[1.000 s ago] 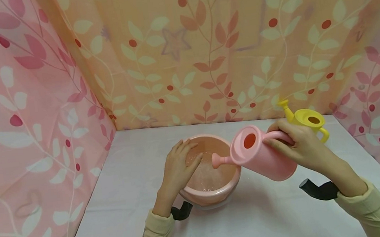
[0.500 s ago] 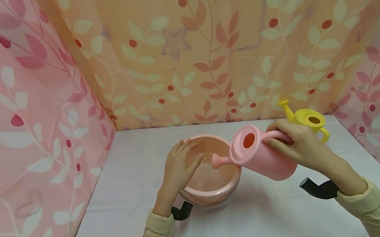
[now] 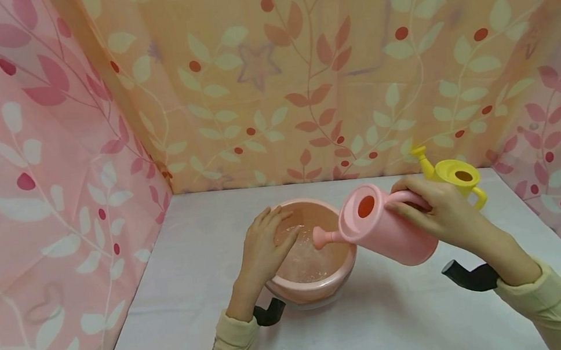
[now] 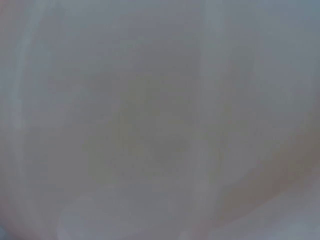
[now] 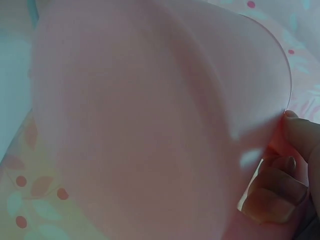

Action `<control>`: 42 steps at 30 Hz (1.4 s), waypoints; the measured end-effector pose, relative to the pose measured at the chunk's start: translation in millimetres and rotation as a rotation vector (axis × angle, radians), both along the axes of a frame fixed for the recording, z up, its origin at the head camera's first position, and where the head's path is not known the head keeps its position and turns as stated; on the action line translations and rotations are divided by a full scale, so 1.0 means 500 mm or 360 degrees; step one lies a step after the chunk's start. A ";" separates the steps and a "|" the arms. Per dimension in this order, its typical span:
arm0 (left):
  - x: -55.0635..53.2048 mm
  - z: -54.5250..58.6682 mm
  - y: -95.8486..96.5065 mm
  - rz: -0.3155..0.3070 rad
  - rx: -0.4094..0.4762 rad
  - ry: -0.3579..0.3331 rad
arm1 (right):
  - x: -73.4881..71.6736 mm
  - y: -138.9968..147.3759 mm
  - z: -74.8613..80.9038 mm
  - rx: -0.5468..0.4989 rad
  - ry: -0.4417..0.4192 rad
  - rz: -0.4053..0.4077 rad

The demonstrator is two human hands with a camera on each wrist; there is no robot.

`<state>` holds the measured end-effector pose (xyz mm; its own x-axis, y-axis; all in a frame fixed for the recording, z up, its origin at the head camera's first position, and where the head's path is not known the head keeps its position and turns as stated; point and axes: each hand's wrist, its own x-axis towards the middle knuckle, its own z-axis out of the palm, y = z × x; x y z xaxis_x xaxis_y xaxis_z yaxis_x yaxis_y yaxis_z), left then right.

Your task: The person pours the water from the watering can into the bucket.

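My right hand [image 3: 439,208] grips the handle of a pink watering can [image 3: 395,237], tilted left with its spout head [image 3: 321,238] over a pink bowl [image 3: 320,284]. Rippling water [image 3: 306,259] with small bubbles fills the lower part of this bowl. My left hand [image 3: 265,244] lies across the bowl's left rim, fingers extended and thumb pointing in over the water. In the right wrist view, the can's body [image 5: 140,125] takes up most of the picture, with curled fingers [image 5: 275,192] at its handle. The left wrist view is a pale blur.
A yellow watering can [image 3: 450,171] stands at the back right, behind my right hand. The white tabletop [image 3: 181,310] is bounded by an orange leaf-patterned cloth [image 3: 230,105] at the back and pink patterned cloths [image 3: 71,224] at the sides.
The pink watering can tips very slightly further left. The water in the bowl looks calmer half a second ago and ripples more now. My left hand stays in place.
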<state>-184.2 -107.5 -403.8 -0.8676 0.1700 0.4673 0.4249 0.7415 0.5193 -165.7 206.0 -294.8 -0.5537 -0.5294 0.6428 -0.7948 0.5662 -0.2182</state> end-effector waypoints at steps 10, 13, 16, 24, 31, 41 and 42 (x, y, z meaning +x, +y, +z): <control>0.001 0.000 -0.001 0.0002 -0.0012 -0.0019 | -0.004 -0.002 0.000 0.0026 -0.0029 -0.0062; 0.001 0.000 -0.002 0.0002 -0.0013 -0.0020 | -0.004 -0.002 0.001 0.0036 -0.0044 -0.0074; 0.000 -0.001 -0.001 0.0003 -0.0008 -0.0021 | -0.005 -0.003 0.002 0.0035 -0.0039 -0.0059; 0.000 -0.001 -0.001 -0.0004 0.0012 -0.0001 | -0.005 -0.004 0.005 0.0034 -0.0023 -0.0033; 0.002 0.002 0.000 0.0004 0.0001 -0.0022 | -0.006 -0.004 0.004 0.0022 -0.0022 -0.0004; 0.001 -0.001 0.000 0.0002 -0.0010 -0.0013 | -0.009 -0.006 0.006 0.0030 -0.0017 0.0007; 0.001 0.000 0.000 0.0003 -0.0011 -0.0015 | -0.009 -0.005 0.006 0.0035 -0.0017 0.0002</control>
<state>-183.9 -107.4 -404.0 -0.8723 0.1716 0.4579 0.4187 0.7458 0.5181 -170.2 203.3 -291.9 -0.5595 -0.5440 0.6252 -0.7934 0.5698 -0.2142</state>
